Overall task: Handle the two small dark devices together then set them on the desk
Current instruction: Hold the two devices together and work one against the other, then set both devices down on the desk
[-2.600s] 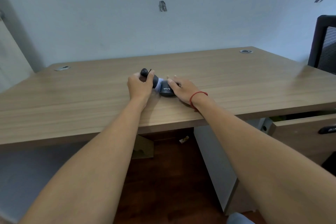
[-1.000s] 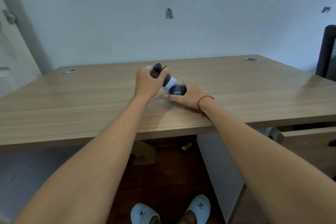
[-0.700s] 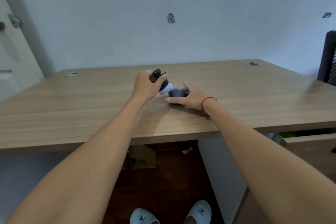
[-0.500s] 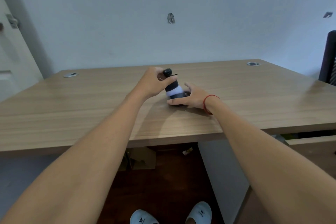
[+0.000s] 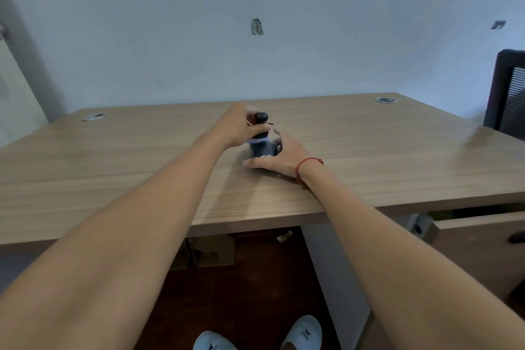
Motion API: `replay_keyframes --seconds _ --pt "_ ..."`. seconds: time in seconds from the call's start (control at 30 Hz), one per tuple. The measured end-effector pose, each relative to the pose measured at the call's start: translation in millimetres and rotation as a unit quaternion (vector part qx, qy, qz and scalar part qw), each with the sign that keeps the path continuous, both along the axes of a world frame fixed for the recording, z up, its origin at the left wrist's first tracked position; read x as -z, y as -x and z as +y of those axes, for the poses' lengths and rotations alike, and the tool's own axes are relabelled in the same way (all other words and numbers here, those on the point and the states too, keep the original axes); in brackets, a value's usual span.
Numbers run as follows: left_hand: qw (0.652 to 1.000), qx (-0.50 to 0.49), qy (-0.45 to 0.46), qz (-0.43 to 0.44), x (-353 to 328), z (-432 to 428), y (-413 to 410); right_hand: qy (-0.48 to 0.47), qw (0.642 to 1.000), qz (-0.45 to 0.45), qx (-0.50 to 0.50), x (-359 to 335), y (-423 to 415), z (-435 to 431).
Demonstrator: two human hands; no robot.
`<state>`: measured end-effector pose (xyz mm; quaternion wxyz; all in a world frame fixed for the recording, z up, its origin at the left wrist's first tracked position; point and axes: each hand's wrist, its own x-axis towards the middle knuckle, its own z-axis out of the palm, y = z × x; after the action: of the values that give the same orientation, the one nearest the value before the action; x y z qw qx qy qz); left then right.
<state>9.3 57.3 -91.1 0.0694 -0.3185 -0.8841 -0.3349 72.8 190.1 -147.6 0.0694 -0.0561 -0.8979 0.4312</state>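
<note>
Two small dark devices stand stacked near the middle of the wooden desk (image 5: pixel 397 156). The upper device (image 5: pixel 261 119) is dark with a rounded top and a pale band at its lower end; my left hand (image 5: pixel 241 129) is shut around it from the left. It sits upright on the lower device (image 5: pixel 262 150), a dark round base with white lettering that rests on the desk. My right hand (image 5: pixel 279 155), with a red string at the wrist, cups the base from the right, thumb along its front.
Two round metal cable grommets sit at the desk's back corners, left (image 5: pixel 93 116) and right (image 5: pixel 385 100). A black mesh chair (image 5: pixel 508 94) stands at the far right. A drawer front (image 5: pixel 480 239) juts out under the desk's right side. A white wall runs behind.
My left hand swung the upper device from a tilted pose at the left to upright on top of the base. My right hand stayed on the base.
</note>
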Motion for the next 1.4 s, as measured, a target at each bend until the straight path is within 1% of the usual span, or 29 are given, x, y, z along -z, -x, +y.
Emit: replay_keyframes --seconds 0.07,0.1,0.17,0.3,0.33,0.4,0.47,0.53,0.63,0.77,0.83,0.87,0.93,1.0,1.03,1.1,1.17,1.23,1.3,1.4 --pt "0.999 -0.001 -0.035 -0.011 7 -2 -3 -0.008 1.0 0.006 0.005 -1 -2 -1" --pt "0.999 0.004 -0.036 -0.012 4 -4 -4 -0.005 1.0 0.007 0.005 -1 -2 -2" --pt "0.999 0.028 -0.016 -0.031 -10 -7 -6 0.001 1.0 0.003 0.006 -1 -1 -1" --pt "0.985 0.094 0.055 -0.134 -34 -12 -17 -0.004 1.0 0.0 0.01 0 -1 -2" --pt "0.983 0.103 0.054 -0.143 -33 -10 -17 -0.003 1.0 0.001 0.014 -1 -1 -2" --pt "0.989 0.088 0.004 -0.119 -25 -4 -15 -0.002 1.0 0.007 0.014 -2 -2 -3" --pt "0.997 0.036 -0.044 -0.055 -13 1 -11 -0.009 1.0 -0.002 0.013 -2 -3 -4" --pt "0.998 0.007 -0.058 -0.03 0 2 -7 -0.011 1.0 -0.002 0.012 -2 -5 -5" --pt "0.994 0.032 -0.08 -0.07 1 -2 -5 0.001 1.0 0.009 0.007 -3 -5 -5" --pt "0.983 0.109 -0.036 -0.146 -23 -11 -8 0.019 1.0 0.009 -0.006 -3 -5 -4" --pt "0.982 0.102 -0.043 -0.156 -23 -12 -8 0.018 1.0 0.005 -0.005 -2 -4 -3" --pt "0.986 0.078 -0.057 -0.136 -19 -11 -9 0.01 1.0 0.0 0.0 -3 -5 -4" --pt "0.995 0.002 -0.077 -0.059 -3 -11 -11 -0.005 1.0 0.003 0.006 -4 -8 -6" --pt "0.993 -0.046 -0.109 -0.012 14 -15 -15 -0.01 1.0 0.01 0.009 -4 -8 -7" --pt "0.99 -0.046 -0.131 -0.014 18 -18 -17 -0.011 1.0 0.013 0.008 -4 -7 -7" --pt "0.986 -0.021 -0.157 -0.054 15 -24 -21 -0.006 1.0 0.013 0.008 -3 -6 -6" --pt "0.986 0.013 -0.131 -0.101 2 -29 -23 0.002 1.0 0.012 0.011 -2 -5 -4" --pt "0.988 0.027 -0.099 -0.116 -9 -34 -23 0.003 1.0 0.014 0.009 0 -4 -4" --pt "0.992 0.001 -0.097 -0.08 -10 -39 -22 0.006 1.0 0.017 0.005 1 -5 -3" --pt "0.993 -0.089 -0.075 0.021 8 -48 -20 0.061 0.998 0.017 -0.002 1 -12 0"
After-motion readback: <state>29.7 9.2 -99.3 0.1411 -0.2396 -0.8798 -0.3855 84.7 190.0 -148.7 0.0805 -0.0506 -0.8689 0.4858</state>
